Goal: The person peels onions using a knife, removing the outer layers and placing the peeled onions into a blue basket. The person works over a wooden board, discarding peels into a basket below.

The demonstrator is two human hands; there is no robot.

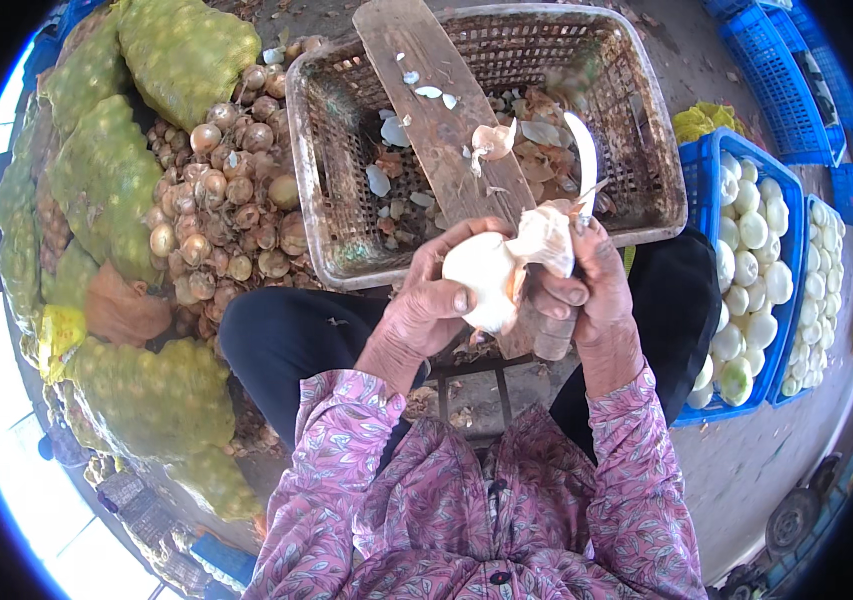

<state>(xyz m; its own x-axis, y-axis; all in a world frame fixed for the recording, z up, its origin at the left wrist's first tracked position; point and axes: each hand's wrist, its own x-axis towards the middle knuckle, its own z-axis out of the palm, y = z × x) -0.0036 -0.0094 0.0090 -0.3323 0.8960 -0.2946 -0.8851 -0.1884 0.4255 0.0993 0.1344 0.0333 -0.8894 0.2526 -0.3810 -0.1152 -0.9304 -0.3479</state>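
My left hand (437, 292) grips a white onion (482, 279) whose outer skin is partly pulled off. In my right hand (587, 281) is a knife with a curved, bright blade (585, 157) pointing up and its handle low in the palm. A flap of loose onion skin (544, 234) stretches from the onion to the right fingers. Both hands are above the near edge of a dirty plastic crate (299, 172). A wooden board (434, 97) lies across that crate, with scraps of peel (494, 140) on it and more peel below.
Unpeeled onions (239, 180) are heaped at the left beside full green mesh sacks (107, 180). At the right, a blue crate (790, 247) holds peeled onions (753, 229), with another blue crate of smaller ones (816, 300) alongside. More blue crates (771, 90) stand at the upper right.
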